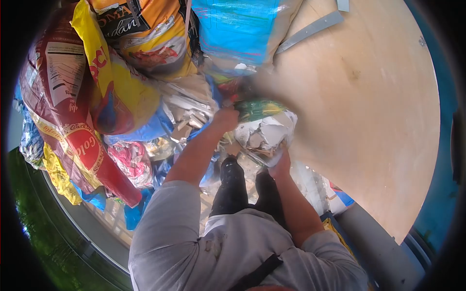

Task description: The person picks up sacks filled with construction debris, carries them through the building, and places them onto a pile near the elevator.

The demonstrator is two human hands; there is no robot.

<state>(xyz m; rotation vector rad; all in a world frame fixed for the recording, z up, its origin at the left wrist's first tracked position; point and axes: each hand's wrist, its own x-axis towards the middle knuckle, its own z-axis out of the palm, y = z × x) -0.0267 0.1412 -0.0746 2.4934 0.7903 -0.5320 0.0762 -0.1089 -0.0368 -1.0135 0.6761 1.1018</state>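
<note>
A bag of rubble, green and see-through at its far side, lies in front of my legs with white broken chunks bulging from it. My left hand is closed at the bag's left far edge; motion blur softens the fingers. Low on the right side, my right hand grips the bag near the chunks, its fingertips partly hidden. Just left of my left hand is another open sack with white and brown broken pieces in it.
Stuffed sacks crowd the left and far side: a maroon one, a yellow one, an orange one and a blue one. A large pale wooden board stands at right, with a grey strip against it.
</note>
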